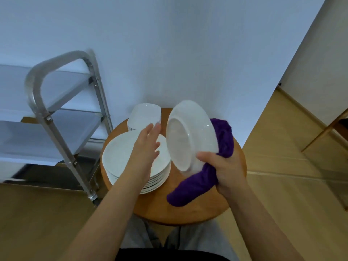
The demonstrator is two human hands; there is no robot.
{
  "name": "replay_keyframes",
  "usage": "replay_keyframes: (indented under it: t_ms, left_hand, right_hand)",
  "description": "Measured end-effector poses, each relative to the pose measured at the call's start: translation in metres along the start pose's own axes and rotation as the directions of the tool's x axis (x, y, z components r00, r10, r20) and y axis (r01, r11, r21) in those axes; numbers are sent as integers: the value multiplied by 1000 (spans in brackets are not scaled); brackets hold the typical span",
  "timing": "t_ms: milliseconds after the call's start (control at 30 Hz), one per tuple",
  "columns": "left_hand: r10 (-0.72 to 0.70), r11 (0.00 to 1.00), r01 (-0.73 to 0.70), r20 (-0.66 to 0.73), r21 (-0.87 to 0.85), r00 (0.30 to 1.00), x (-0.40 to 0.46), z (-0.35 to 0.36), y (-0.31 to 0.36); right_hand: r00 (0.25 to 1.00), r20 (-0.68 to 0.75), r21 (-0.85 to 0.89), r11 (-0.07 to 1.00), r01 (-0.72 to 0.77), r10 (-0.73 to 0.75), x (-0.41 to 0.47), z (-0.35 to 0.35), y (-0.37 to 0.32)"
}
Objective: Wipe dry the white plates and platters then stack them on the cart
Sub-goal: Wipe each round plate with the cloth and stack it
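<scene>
From the head camera, the right hand [225, 167] holds a round white plate [190, 134] up on its edge, tilted, with its underside facing the person. The thumb lies on the plate's bottom rim, and the curled fingers pinch the plate together with a fuzzy purple cloth [205, 166]. The cloth goes up behind the plate and hangs down toward the round wooden table [197, 210].

The left hand [148, 146] is flat, with its fingers straight and a little spread. It holds nothing. It hovers just left of the tilted plate, over a tall stack of big white round plates [120, 157] that sits on the table.

Behind that stack, near the wall, stands a smaller stack of white square plates [145, 114].

A shiny metal cart with flat shelves [47, 117] stands left of the table, on a tan floor [282, 176]. The shelves look blurry. The person's grey trouser legs [197, 240] show under the table's near edge.
</scene>
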State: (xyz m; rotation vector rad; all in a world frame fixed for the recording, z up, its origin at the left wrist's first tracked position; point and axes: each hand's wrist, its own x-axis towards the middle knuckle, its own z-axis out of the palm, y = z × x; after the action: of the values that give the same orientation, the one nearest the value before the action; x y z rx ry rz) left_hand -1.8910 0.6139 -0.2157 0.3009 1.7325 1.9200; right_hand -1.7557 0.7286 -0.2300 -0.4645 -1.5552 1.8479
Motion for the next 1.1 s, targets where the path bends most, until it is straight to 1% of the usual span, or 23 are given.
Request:
replay_keyframes:
  t_ms: [33,67,100,167,233,300,333,400,467,500,567,600,633,667,700,733,767,800,867,900,967,1033,1100]
  left_hand:
    - [76,988,-62,-95,140,993,2,0,-6]
    - [118,969,-85,-135,231,984,2,-1,-12]
    - [106,971,-77,-123,226,987,3,-3,-18]
    - [-46,996,47,16,-74,999,6,-8,-26]
    - [-141,912,195,171,-362,975,8,-10,-31]
    - [-172,864,229,163,-449,971,7,-9,-32]
    - [-163,869,201,121,-453,979,7,-9,-32]
    - [-92,900,99,38,-426,995,7,-10,-29]
    - [5,955,-13,-27,-298,1000,9,-16,-21]
    - [50,982,-58,-48,-178,998,9,-19,-16]
    - [129,985,-125,-30,122,991,8,-19,-6]
    - [160,951,-156,4,266,987,6,-15,-2]
    - [179,906,-187,56,380,982,3,-11,0]
    - [186,865,-217,113,451,976,0,-6,2]
    - [180,843,-235,157,484,971,-3,-3,4]
    - [168,837,-239,183,492,969,-4,-3,5]
    - [158,838,-237,197,492,968,-5,-5,8]
    - [144,839,-232,210,492,967,-5,-8,10]
    - [105,843,-213,238,493,966,-6,-17,15]
    - [88,850,-204,252,486,964,-7,-20,17]
    - [86,877,-201,268,437,960,-10,-26,20]
    - [119,904,-208,248,374,961,-11,-30,21]
    - [165,935,-220,206,280,964,-12,-35,23]
  right_hand:
    - [999,11,180,982,-50,49,3,-5,-1]
    - [995,30,320,942,-101,96,5,-9,-2]
    - [987,58,417,895,-158,147,5,-11,-2]
    - [968,119,528,811,-251,222,3,-15,4]
    - [954,139,573,764,-295,265,0,-19,12]
    - [926,130,573,735,-362,355,1,-20,17]
    - [917,95,535,757,-375,387,1,-20,18]
    - [923,-88,389,866,-316,376,6,-22,19]
    - [923,-264,292,935,-200,279,14,-27,14]
    - [934,-286,252,957,-141,213,18,-28,9]
    - [978,-194,98,994,-52,70,27,-19,-9]
    - [996,-89,-14,1000,-19,17,30,-10,-19]
    - [999,31,-196,980,22,-16,33,0,-30]
    - [988,156,-426,901,89,-24,38,9,-39]
    - [962,271,-641,749,166,19,44,17,-48]
    - [926,363,-782,573,244,102,50,22,-56]
    - [881,422,-850,429,304,213,54,26,-63]
    - [831,450,-877,337,343,326,58,27,-69]
    - [745,473,-881,267,390,471,66,26,-76]
    - [720,490,-872,282,401,491,70,24,-77]
    - [711,550,-825,417,382,438,76,20,-77]
    - [740,576,-747,592,302,348,79,14,-75]
    - [799,544,-664,714,224,255,80,6,-69]
